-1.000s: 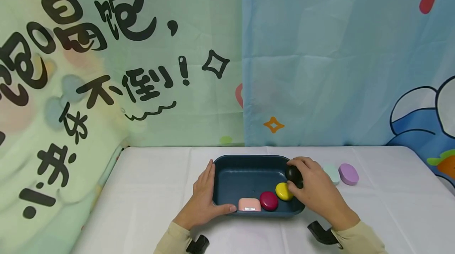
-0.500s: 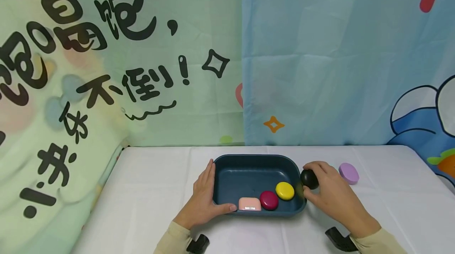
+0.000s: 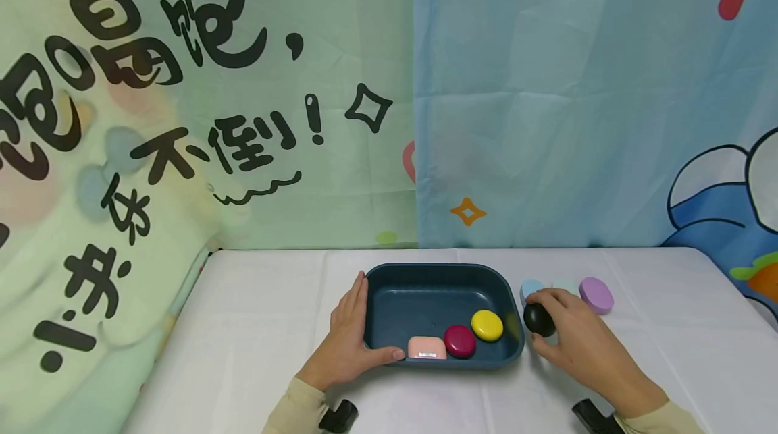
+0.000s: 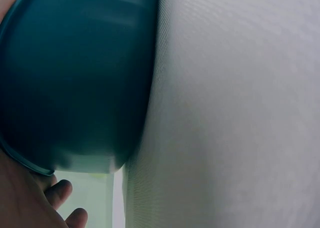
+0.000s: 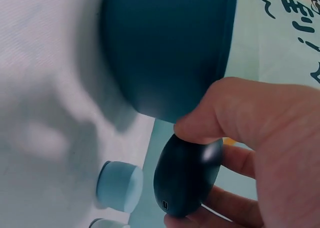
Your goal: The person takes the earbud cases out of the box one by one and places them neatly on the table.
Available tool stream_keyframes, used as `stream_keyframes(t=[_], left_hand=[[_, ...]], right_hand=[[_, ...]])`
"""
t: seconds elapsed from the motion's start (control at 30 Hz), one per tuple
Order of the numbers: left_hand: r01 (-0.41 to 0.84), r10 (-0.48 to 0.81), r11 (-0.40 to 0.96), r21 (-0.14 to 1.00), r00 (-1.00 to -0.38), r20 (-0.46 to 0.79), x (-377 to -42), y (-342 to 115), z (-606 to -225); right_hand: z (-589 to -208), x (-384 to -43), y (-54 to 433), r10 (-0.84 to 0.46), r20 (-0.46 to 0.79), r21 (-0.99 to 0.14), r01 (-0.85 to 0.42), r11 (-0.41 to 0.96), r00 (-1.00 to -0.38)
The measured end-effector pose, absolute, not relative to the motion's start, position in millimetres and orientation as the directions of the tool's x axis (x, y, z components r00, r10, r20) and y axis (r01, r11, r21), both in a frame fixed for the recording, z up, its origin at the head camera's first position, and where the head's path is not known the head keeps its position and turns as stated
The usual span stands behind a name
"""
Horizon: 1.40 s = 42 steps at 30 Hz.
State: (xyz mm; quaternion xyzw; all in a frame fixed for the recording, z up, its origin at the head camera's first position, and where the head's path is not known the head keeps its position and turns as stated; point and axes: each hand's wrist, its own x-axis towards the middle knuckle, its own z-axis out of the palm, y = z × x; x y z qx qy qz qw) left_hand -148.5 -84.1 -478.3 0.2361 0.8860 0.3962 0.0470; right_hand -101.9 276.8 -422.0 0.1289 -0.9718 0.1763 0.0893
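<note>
My right hand [image 3: 583, 349] pinches a black oval earbud case [image 3: 539, 320] between thumb and fingertips, just off the right end of a dark blue tray [image 3: 419, 270]. A small port shows at one end of the black case in the right wrist view. My left hand [image 3: 346, 343] rests against the tray's near left corner, fingers straight along the left wall and thumb on the near rim. Inside the tray, along its near side, lie a pink case [image 3: 427, 347], a round dark red case [image 3: 460, 341] and a round yellow case [image 3: 487, 325].
Right of the tray, behind my right hand, a light blue case [image 3: 531, 289], a pale mint case [image 3: 566, 284] and a purple case [image 3: 596, 295] sit on the white tablecloth [image 3: 243, 326]. Printed curtains [image 3: 547, 83] hang behind the table.
My right hand has carried the black case rightward from over the tray's right end to outside it, then slightly toward me. The light blue case has come into view. My left hand stays put.
</note>
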Motion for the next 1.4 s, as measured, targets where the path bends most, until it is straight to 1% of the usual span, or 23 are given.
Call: stream_keyframes(t=[0.43,0.73,0.93,1.17,1.4], left_hand=[[0.374,0.453,0.579,0.724,-0.886,0.095,-149,-83,-478],[0.375,0.457,0.580,0.723,-0.885,0.092,-149,-84,-478],[0.372,0.457,0.581,0.724,-0.885,0.087,-149,-83,-477],[0.372,0.459,0.578,0.727,-0.884,0.088,-149,-83,-477],[0.375,0.460,0.575,0.727,-0.883,0.092,-148,-84,-476]], right_hand=[[-433,-102,280,-0.231,0.098,-0.277,-0.250,0.928,-0.968],[-445,-99,287,-0.321,0.119,-0.282,-0.341,0.897,-0.940],[-448,-99,288,-0.329,0.094,-0.278,-0.342,0.898,-0.940],[-449,-103,290,-0.355,0.035,-0.282,-0.350,0.893,-0.934],[-449,-101,290,-0.351,0.037,-0.272,-0.348,0.897,-0.936]])
